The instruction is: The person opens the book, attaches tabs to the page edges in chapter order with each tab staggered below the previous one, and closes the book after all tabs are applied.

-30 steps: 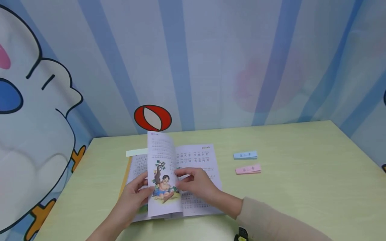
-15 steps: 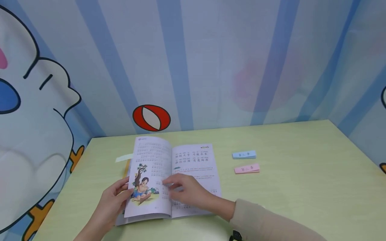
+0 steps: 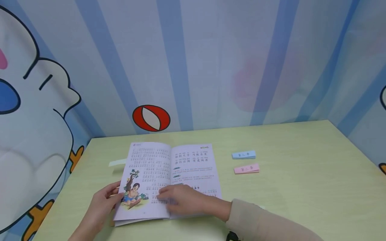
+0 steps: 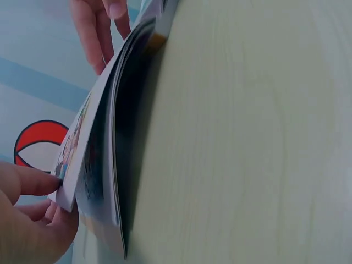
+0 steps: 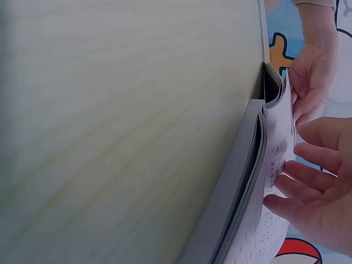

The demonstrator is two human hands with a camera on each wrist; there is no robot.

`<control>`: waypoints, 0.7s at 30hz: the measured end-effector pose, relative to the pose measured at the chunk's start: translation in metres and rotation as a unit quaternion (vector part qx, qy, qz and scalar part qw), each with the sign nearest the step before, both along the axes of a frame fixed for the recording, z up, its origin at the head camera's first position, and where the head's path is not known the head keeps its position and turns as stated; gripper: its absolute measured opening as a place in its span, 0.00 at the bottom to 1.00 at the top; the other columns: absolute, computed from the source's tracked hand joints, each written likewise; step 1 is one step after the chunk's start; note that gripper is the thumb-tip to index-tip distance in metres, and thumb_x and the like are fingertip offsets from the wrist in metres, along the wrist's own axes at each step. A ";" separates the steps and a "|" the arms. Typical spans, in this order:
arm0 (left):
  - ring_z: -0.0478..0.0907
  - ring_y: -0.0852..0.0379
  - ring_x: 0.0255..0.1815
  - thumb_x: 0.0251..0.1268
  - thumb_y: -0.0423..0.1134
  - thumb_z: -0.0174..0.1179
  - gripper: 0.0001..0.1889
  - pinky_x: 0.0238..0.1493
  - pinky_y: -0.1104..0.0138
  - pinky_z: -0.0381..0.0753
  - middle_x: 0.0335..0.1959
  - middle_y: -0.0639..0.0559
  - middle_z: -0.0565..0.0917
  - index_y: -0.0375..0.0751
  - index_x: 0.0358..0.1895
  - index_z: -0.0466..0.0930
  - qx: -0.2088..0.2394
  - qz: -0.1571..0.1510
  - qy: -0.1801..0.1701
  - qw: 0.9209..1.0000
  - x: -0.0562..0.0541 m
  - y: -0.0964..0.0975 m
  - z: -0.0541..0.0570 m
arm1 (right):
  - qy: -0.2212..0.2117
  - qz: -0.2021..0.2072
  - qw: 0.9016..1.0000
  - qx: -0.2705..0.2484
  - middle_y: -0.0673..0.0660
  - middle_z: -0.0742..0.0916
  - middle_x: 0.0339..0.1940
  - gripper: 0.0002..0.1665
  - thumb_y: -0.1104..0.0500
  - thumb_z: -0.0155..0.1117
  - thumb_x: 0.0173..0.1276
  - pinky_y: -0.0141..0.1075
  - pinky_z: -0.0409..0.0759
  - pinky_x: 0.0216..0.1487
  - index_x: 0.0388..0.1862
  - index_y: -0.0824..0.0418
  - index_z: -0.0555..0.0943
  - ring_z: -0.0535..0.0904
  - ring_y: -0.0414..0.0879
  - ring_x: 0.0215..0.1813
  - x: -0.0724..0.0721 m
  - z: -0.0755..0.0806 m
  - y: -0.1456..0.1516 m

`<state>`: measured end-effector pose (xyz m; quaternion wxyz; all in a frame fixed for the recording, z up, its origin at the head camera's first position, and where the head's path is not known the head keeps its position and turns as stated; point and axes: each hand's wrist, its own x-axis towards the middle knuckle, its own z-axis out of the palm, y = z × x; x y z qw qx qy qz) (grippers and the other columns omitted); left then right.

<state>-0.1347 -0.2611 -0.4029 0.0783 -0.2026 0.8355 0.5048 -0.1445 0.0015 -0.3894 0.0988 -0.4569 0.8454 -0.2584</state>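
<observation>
An illustrated book (image 3: 194, 174) lies spread on the table, its left page showing a seated figure under a tree. At that page's outer edge, my left hand (image 3: 99, 206) pinches the paper between thumb and fingers. The left wrist view shows the thumb on top of the page (image 4: 82, 148) and fingers beneath, with the left leaves bowed up off the table. My right hand (image 3: 188, 201) lies over the book's middle; in the right wrist view its fingertips (image 5: 275, 203) touch the printed page near the fold. A pale paper strip (image 3: 117, 162) sticks out past the book's left edge.
Two folded paper slips with handwriting, one blue (image 3: 243, 154) and one pink (image 3: 246, 168), lie right of the book on the light wooden table (image 3: 301, 174). A striped cartoon curtain (image 3: 208, 67) hangs behind the table. A small black object (image 3: 232, 236) shows at the bottom edge.
The illustrated page has turned over to the left and come down, carried by my left hand. My right hand has moved slightly left and toward me, along the fold.
</observation>
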 end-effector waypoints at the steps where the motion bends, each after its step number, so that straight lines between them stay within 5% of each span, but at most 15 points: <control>1: 0.69 0.48 0.46 0.65 0.30 0.53 0.26 0.37 0.68 0.77 0.51 0.37 0.71 0.30 0.66 0.61 -0.009 -0.007 0.001 1.000 0.000 -0.002 -0.001 | 0.012 0.008 1.000 0.010 0.55 0.77 0.62 0.22 0.61 0.58 0.65 0.31 0.67 0.61 0.59 0.61 0.76 0.70 0.44 0.64 0.000 0.000 0.000; 9: 0.70 0.47 0.42 0.63 0.30 0.56 0.24 0.35 0.68 0.76 0.45 0.37 0.73 0.27 0.62 0.66 -0.075 -0.060 0.001 0.995 0.001 -0.011 -0.007 | 0.110 0.086 0.986 0.090 0.58 0.69 0.68 0.26 0.55 0.54 0.70 0.30 0.62 0.65 0.65 0.61 0.69 0.63 0.44 0.69 0.003 -0.005 0.004; 17: 0.73 0.48 0.39 0.60 0.29 0.57 0.24 0.36 0.64 0.80 0.41 0.39 0.75 0.24 0.60 0.67 -0.146 -0.096 0.007 0.985 -0.001 -0.007 -0.007 | 0.101 0.112 0.972 0.178 0.56 0.59 0.74 0.32 0.48 0.46 0.74 0.42 0.58 0.68 0.72 0.59 0.58 0.52 0.46 0.73 0.005 -0.001 0.007; 19: 0.74 0.49 0.37 0.59 0.29 0.58 0.24 0.35 0.63 0.80 0.40 0.39 0.76 0.23 0.59 0.68 -0.183 -0.108 0.014 0.977 -0.002 -0.006 -0.006 | 0.103 0.112 0.970 0.188 0.56 0.57 0.74 0.33 0.46 0.44 0.74 0.43 0.58 0.68 0.73 0.58 0.57 0.51 0.46 0.74 0.005 -0.002 0.007; 21: 0.76 0.50 0.35 0.59 0.30 0.59 0.24 0.33 0.62 0.80 0.39 0.39 0.77 0.22 0.58 0.69 -0.243 -0.127 0.033 0.961 -0.003 -0.003 -0.003 | 0.104 0.115 0.969 0.194 0.56 0.56 0.75 0.34 0.45 0.42 0.74 0.44 0.57 0.68 0.73 0.58 0.56 0.50 0.46 0.74 0.005 -0.003 0.007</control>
